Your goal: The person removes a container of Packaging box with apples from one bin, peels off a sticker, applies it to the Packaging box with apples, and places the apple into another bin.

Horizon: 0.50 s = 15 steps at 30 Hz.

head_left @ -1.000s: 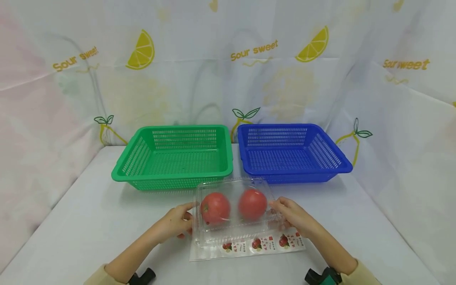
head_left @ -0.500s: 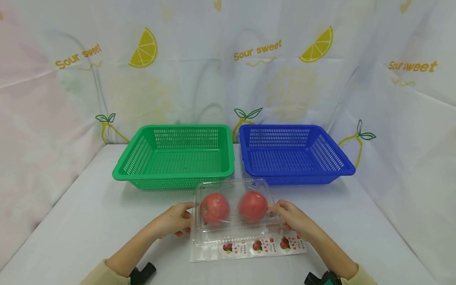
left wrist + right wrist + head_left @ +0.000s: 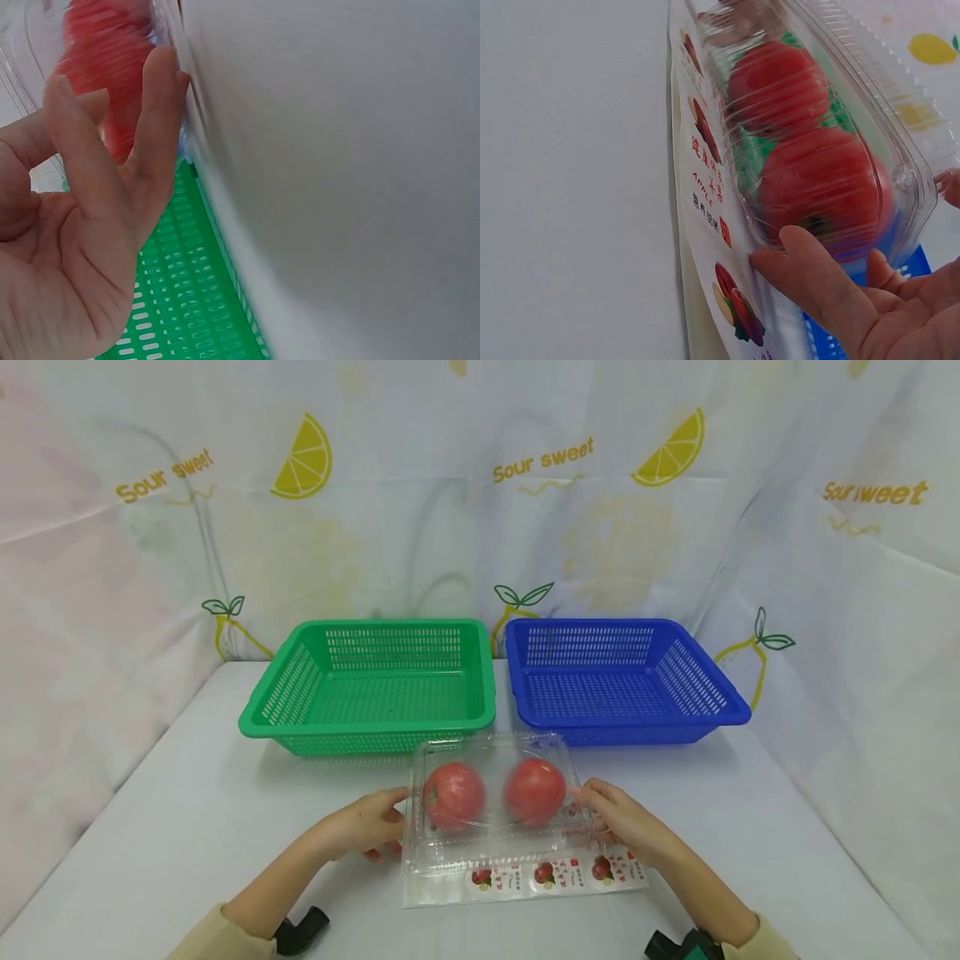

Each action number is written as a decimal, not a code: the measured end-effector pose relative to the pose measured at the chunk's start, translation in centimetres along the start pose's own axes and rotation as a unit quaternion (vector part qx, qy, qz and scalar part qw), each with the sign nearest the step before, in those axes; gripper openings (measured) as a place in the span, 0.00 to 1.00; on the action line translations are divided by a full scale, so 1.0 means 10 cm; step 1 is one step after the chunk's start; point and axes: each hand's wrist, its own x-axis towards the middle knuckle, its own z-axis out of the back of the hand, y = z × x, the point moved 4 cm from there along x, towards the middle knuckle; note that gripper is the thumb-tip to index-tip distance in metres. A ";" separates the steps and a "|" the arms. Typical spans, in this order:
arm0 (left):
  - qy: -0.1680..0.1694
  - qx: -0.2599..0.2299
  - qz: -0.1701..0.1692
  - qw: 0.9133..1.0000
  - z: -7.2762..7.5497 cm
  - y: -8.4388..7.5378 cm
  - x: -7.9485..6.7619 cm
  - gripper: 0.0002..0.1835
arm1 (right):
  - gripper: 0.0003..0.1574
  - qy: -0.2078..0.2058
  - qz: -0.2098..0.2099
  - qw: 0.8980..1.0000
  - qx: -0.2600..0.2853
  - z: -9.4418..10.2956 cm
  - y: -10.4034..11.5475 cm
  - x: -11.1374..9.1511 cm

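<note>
A clear plastic clamshell box [image 3: 491,850], lid down, holds two red apples, one on the left [image 3: 453,796] and one on the right [image 3: 535,791]. Its front overlaps a strip of printed labels [image 3: 442,892] in the head view. My left hand [image 3: 366,825] pinches the box's left edge, other fingers hanging below the rim; the left wrist view has these fingers [image 3: 161,112] along its side. At the opposite end my right hand [image 3: 626,820] grips the edge, with fingertips [image 3: 802,251] low against the wall and another fingertip near the rim.
A green basket [image 3: 367,727] stands behind the box to the left, and a blue basket [image 3: 637,723] behind it to the right. Both rest on the white tabletop [image 3: 187,810]. A lemon-printed cloth [image 3: 420,527] hangs at the back.
The box's front edge sits slightly higher and straighter in view than a second ago. Both hands stay at its ends. The head view has shifted a little.
</note>
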 end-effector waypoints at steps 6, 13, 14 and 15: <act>0.004 0.007 -0.006 1.000 -0.01 0.01 -0.10 0.31 | 0.27 -0.031 -0.014 0.999 -0.009 0.00 -0.03 -0.01; 0.021 0.055 -0.033 0.998 -0.02 -0.01 -0.16 0.21 | 0.28 -0.041 -0.009 0.999 -0.020 0.00 -0.04 -0.03; 0.027 0.074 -0.044 0.996 -0.03 -0.01 -0.16 0.19 | 0.28 -0.046 -0.013 0.999 -0.020 0.00 -0.05 -0.04; 0.034 0.094 -0.056 0.993 -0.05 -0.01 -0.16 0.18 | 0.27 -0.050 -0.016 0.998 -0.019 0.00 -0.06 -0.05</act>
